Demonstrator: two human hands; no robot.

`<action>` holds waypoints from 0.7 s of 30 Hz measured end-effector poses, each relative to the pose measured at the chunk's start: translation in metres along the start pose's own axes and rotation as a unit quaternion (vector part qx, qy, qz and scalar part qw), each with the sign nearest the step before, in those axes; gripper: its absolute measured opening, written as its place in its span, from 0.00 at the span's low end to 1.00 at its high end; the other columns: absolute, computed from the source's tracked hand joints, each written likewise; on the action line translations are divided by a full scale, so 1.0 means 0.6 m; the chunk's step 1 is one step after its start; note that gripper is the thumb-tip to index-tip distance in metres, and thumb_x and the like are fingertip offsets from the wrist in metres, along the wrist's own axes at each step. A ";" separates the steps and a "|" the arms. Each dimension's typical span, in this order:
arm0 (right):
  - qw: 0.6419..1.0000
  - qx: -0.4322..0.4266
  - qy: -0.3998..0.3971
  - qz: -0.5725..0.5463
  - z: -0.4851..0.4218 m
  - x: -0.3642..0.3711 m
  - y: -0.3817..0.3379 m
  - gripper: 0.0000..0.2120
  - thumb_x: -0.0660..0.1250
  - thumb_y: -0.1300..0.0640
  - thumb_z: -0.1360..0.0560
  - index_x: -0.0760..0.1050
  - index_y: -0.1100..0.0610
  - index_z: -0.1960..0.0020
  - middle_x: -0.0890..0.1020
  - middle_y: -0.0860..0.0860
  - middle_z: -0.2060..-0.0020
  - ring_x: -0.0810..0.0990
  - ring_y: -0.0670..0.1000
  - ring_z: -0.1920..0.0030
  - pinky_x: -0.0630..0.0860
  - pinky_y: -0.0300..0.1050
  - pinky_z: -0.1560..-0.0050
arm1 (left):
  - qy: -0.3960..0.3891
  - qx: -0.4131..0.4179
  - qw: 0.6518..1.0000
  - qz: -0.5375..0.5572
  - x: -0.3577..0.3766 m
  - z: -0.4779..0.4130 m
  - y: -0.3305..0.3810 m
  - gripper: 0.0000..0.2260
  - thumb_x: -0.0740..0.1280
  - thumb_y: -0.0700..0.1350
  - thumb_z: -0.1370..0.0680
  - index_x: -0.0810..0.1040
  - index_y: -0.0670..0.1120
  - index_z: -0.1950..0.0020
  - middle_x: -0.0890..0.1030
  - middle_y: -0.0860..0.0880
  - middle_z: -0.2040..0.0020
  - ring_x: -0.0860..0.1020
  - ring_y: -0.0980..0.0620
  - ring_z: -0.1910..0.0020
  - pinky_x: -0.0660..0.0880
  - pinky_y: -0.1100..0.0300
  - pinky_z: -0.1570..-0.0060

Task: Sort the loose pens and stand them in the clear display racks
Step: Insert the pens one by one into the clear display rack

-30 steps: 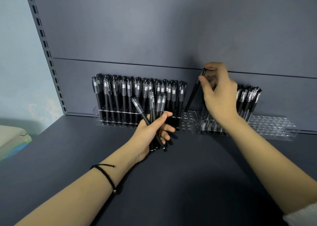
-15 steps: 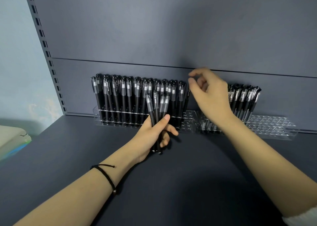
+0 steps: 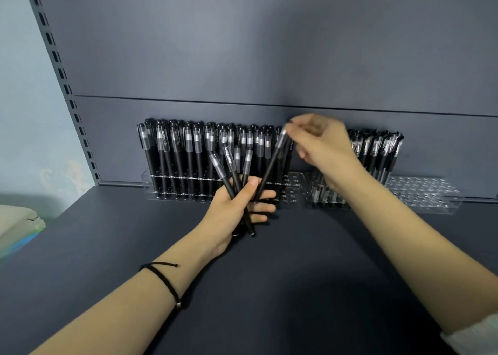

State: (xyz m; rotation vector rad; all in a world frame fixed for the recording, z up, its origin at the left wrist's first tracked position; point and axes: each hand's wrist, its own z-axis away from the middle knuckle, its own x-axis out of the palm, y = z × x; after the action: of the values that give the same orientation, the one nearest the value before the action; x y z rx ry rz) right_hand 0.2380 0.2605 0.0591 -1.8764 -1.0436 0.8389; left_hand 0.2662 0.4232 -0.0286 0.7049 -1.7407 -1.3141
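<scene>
- The right hand (image 3: 323,150) is up in front of the back panel, its fingers (image 3: 293,128) narrowed to a pinch on the cap end of one slanted pen (image 3: 270,166).
- That pen's long axis runs from its cap at the right fingers down and leftward. Its lower end is tucked among the fingers of the left hand (image 3: 234,206).
- The left hand is curled round a bundle of pens (image 3: 233,171), black and fanned out with caps upward, held just in front of the left rack (image 3: 295,186).
- The free holes of the left rack are at its right end, just right of the slanted pen's lower half and below the right hand. The rest of that rack is packed with upright pens.
- The right rack (image 3: 425,193) holds pens on its left part behind the right wrist, with bare holes further right.
- Judgement: the right hand is the nearer one to the free holes. The pen must first come clear of the left grip along its own axis. It must then be swung upright, tip down, over a hole.
- Both racks stand at the back of the dark shelf (image 3: 296,287).
</scene>
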 end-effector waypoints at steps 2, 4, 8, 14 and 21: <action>0.997 -0.034 0.070 -0.008 -0.013 -0.015 -0.001 0.05 0.69 0.62 0.24 0.76 0.54 0.56 0.76 0.45 0.70 0.69 0.40 0.76 0.66 0.32 0.73 | 0.003 -0.004 1.000 -0.015 0.001 -0.001 0.000 0.10 0.61 0.48 0.19 0.77 0.43 0.46 0.86 0.45 0.54 0.84 0.51 0.62 0.79 0.61 0.65; 0.988 -0.079 0.128 0.024 -0.023 -0.029 0.004 0.06 0.70 0.61 0.26 0.76 0.51 0.58 0.78 0.45 0.67 0.73 0.40 0.70 0.71 0.36 0.66 | 0.004 -0.007 0.999 -0.034 0.002 0.000 0.001 0.10 0.61 0.48 0.18 0.76 0.42 0.46 0.86 0.47 0.57 0.82 0.53 0.65 0.77 0.62 0.68; 0.973 -0.136 0.175 0.067 -0.029 -0.039 0.011 0.06 0.69 0.59 0.26 0.75 0.50 0.57 0.79 0.44 0.65 0.76 0.44 0.65 0.76 0.40 0.59 | 0.008 -0.009 0.998 -0.070 0.002 -0.002 -0.001 0.07 0.61 0.48 0.18 0.73 0.46 0.44 0.78 0.50 0.66 0.67 0.55 0.75 0.67 0.63 0.75; 0.965 -0.162 0.152 0.141 -0.024 -0.033 0.020 0.03 0.70 0.59 0.25 0.76 0.54 0.53 0.78 0.42 0.65 0.75 0.44 0.66 0.76 0.41 0.59 | 0.007 -0.020 0.998 -0.051 0.000 -0.003 0.000 0.05 0.61 0.45 0.17 0.65 0.50 0.51 0.71 0.52 0.68 0.62 0.56 0.75 0.62 0.64 0.77; 0.969 -0.123 0.081 0.198 -0.022 -0.023 0.039 0.06 0.70 0.58 0.25 0.74 0.52 0.52 0.79 0.42 0.65 0.72 0.40 0.72 0.71 0.34 0.64 | 0.007 0.009 0.998 -0.055 0.003 0.000 -0.001 0.05 0.63 0.44 0.18 0.69 0.46 0.52 0.78 0.49 0.64 0.73 0.54 0.72 0.70 0.62 0.74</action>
State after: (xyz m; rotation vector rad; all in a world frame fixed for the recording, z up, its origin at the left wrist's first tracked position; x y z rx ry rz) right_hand 0.2512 0.2360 0.0465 -2.3704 -0.7056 0.7856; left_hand 0.2653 0.4214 -0.0289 0.8293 -1.7261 -1.3660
